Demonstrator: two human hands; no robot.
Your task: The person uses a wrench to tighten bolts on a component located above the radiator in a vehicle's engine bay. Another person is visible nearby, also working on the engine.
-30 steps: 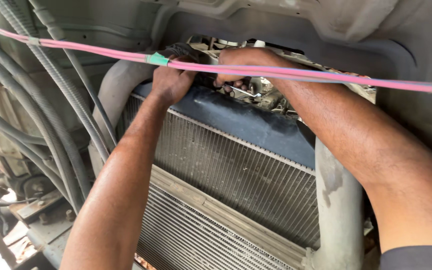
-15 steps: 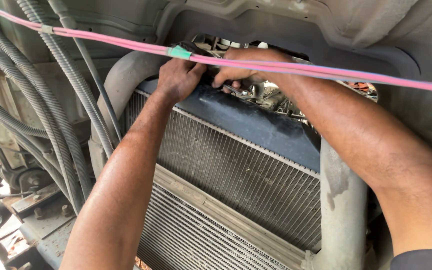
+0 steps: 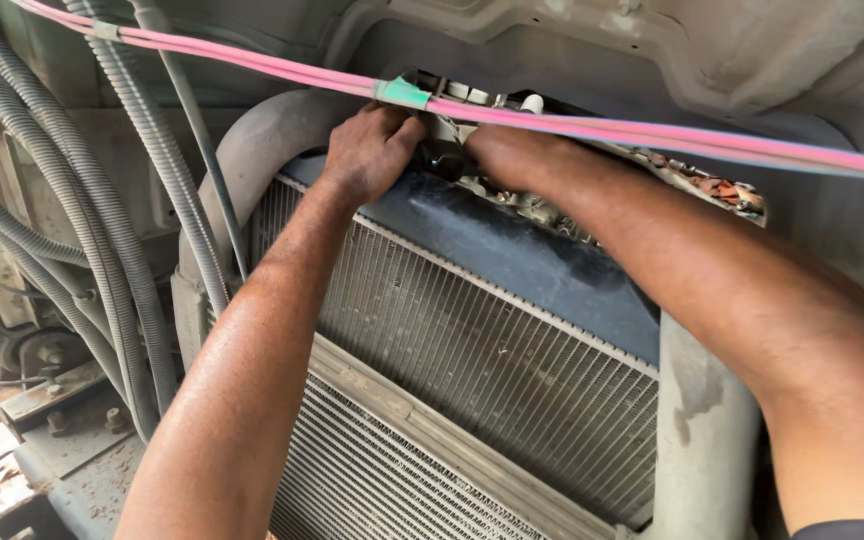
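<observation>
Left hand (image 3: 372,150) grips a small dark fitting (image 3: 444,156) at the radiator's (image 3: 472,350) far top edge. Right hand (image 3: 507,155) rests beside it, finger state indeterminable. Fitting appears still in place; work looks unfinished.

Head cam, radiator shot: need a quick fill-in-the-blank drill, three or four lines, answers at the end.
1. Both hands, the left hand and the right hand, work at the ____ edge of the radiator.
2. The tubes crossing above the hands are ____ in colour.
3. A ____ band of tape wraps those tubes.
4. The corrugated hoses hang on the ____ side of the picture.

Missing words: top; pink; green; left
</observation>
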